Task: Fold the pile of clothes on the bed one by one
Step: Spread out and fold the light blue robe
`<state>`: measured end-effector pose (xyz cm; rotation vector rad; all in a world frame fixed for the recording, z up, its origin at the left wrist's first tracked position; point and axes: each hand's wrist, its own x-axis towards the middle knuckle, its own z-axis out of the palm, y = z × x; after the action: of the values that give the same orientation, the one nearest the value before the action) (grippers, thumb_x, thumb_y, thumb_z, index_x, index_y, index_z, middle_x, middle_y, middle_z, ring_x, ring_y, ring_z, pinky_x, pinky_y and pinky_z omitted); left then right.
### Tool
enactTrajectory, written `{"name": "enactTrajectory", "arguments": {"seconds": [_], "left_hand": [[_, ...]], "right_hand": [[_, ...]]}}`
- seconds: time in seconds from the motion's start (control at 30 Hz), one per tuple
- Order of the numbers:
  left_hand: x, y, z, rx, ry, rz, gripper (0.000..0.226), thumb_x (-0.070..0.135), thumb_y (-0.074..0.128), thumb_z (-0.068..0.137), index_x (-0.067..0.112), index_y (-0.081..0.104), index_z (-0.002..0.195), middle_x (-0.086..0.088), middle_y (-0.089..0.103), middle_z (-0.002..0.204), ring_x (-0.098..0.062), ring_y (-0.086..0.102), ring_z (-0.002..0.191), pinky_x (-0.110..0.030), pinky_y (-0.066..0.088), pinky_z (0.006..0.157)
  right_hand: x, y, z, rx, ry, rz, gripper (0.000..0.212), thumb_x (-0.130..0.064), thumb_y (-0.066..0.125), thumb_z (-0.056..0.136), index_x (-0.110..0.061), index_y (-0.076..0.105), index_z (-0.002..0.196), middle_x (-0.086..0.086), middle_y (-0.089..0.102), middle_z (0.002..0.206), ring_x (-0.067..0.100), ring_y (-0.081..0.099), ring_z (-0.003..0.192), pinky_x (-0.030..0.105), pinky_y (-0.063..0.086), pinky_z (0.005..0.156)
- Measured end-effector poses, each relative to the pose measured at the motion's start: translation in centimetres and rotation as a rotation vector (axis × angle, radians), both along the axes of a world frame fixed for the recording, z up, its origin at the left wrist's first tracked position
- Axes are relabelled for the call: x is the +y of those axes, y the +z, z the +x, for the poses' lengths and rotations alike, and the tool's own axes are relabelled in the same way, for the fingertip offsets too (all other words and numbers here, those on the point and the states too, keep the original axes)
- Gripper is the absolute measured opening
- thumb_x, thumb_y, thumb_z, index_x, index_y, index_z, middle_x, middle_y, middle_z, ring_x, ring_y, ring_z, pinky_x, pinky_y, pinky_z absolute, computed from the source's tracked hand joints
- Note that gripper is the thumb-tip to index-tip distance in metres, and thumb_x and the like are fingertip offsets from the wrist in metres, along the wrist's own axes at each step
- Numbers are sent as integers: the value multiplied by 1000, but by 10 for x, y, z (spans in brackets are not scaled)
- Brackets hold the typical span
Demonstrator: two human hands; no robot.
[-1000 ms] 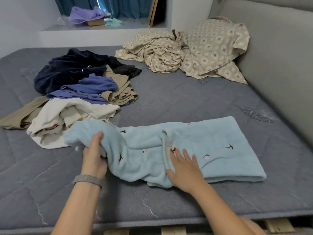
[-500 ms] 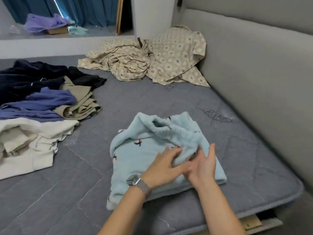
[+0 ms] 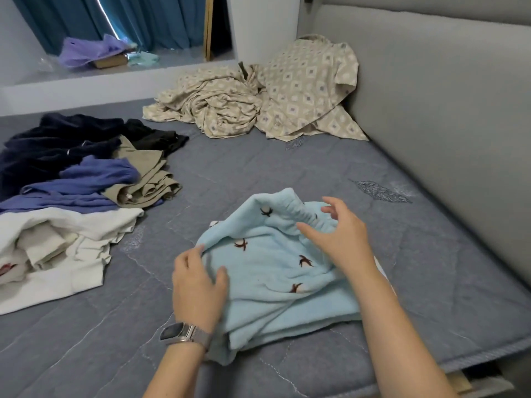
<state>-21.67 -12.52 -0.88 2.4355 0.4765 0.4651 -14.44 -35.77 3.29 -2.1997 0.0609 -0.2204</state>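
So the light blue fleece thing [image 3: 275, 271], the one with the little brown bird-looking prints, is sitting near the front edge of the bed [image 3: 287, 173], doubled over into a chunky bundle. Looks like it's been parked there on purpose, right in front of the person where both arms reach it easily and well apart from the unfolded stuff.

The left hand [image 3: 198, 285] is at the near-left edge of the bundle, fingers curled with the thumb over the fabric, so I'd say it's pinching that edge, probably to keep the layers from sliding apart. There's a watch [image 3: 184, 334] on that wrist. The right hand [image 3: 342, 239] hovers just above the bunched-up far part, fingers spread and loosely bent, holding nothing. My guess is it's about to flatten or tuck that lumpy bit, since the top edge is sticking up and not lying flat.

The rest of the pile [image 3: 74, 191] waits off to the left: dark navy, blue, khaki and white pieces, all overlapping and not folded yet, so most of the job is still ahead. A crumpled beige patterned sheet [image 3: 258, 101] is shoved up in the far corner against the grey headboard [image 3: 445, 96], out of the way I'd guess
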Motion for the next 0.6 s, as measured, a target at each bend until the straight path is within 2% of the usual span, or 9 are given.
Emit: {"name": "enactTrajectory", "arguments": {"seconds": [0.07,0.1,0.17,0.23,0.27,0.33,0.43,0.53,0.6], "left_hand": [[16,-7,12,136,3,-91,68,27,69,85,8,37,142,-15,38,142,-32,37,130,-41,34,104],[24,-9,20,166,-28,-219,70,28,67,87,10,33,145,-12,36,145,-29,35,133,-40,33,107],[35,-11,34,147,-87,-589,50,24,62,92,17,42,138,-6,48,138,-21,50,123,-35,45,98],[40,-9,39,106,-83,-800,19,16,52,98,22,59,114,-4,63,117,-17,61,104,-27,50,76],[42,-7,42,64,-69,-818,18,13,48,99,24,62,105,-2,66,108,-19,62,102,-25,49,71],[44,7,48,-7,-79,-810,23,12,44,100,24,63,97,7,68,94,-15,63,94,-21,50,65],[46,29,65,-53,-234,-827,12,22,55,93,16,65,91,1,66,83,-13,59,78,-26,49,65],[47,44,88,96,-436,-697,35,39,62,76,7,66,90,-8,60,80,-17,52,72,-32,39,66],[36,42,102,171,-440,-499,30,41,66,79,13,64,89,-2,63,78,-13,55,67,-30,42,62]], "right_hand": [[13,1,3,177,84,-131,91,-66,71,65,-31,36,141,-10,52,135,18,48,126,42,40,104],[19,-1,4,229,110,-182,90,-69,69,66,-30,36,140,-8,54,133,19,49,125,42,40,103],[26,-2,4,269,152,-171,59,-68,64,73,-24,59,112,-4,68,100,20,62,101,36,48,87],[26,6,2,324,196,29,47,-66,59,78,-19,63,77,-5,65,70,15,64,75,29,48,67],[23,13,3,356,218,179,51,-68,59,78,-17,65,77,-7,68,70,12,65,74,27,50,69],[13,28,3,399,226,436,54,-65,59,80,-14,70,95,-6,75,87,10,70,85,28,54,79],[-9,40,4,361,169,576,45,-50,56,89,-9,71,99,2,76,91,13,72,86,29,56,77],[-28,33,14,325,-23,330,50,-50,54,92,-3,71,94,12,74,94,19,69,86,39,54,79],[-35,15,20,353,-144,2,50,-48,49,95,-3,70,100,17,70,105,30,64,102,37,47,83]]}}
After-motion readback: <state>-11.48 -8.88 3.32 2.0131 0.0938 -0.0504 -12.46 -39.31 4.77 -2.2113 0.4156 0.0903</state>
